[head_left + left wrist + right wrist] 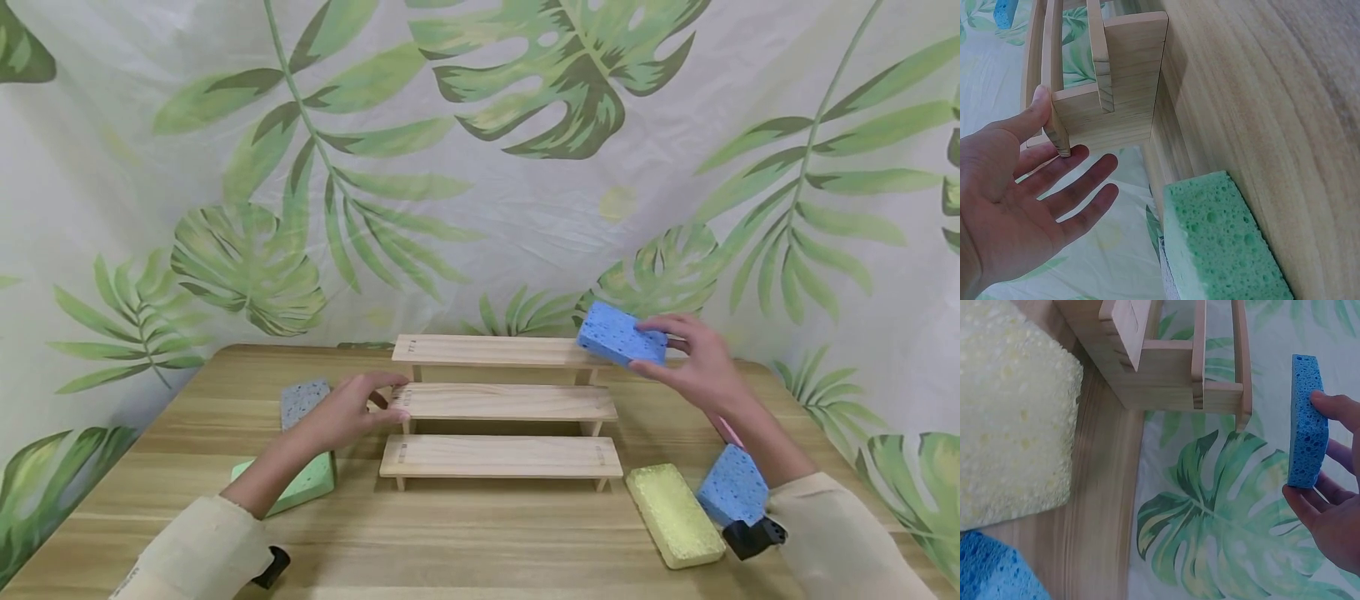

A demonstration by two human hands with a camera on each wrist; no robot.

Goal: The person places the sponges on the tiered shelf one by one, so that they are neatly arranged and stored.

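Note:
A three-step wooden stand (pixel 504 402) stands mid-table. At the left end of its middle step, my left hand (pixel 351 410) pinches the board between thumb and fingers; the left wrist view shows the other fingers of that hand (pixel 1029 187) spread loosely. My right hand (pixel 693 362) grips a blue sponge (pixel 618 333) by its right end, thumb on one side and fingers on the other. Seen from the head, the sponge overlaps the right end of the top step. In the right wrist view the blue sponge (pixel 1307 422) is held apart from the stand (pixel 1166 375).
Left of the stand lie a grey sponge (pixel 302 402) and a green sponge (pixel 303 483), the latter partly behind my left arm. On the right are a yellow sponge (pixel 675 517) and another blue sponge (pixel 733 483). A pink edge (pixel 726 429) shows beside my right forearm. Leaf-print cloth (pixel 525 242) hangs behind the table.

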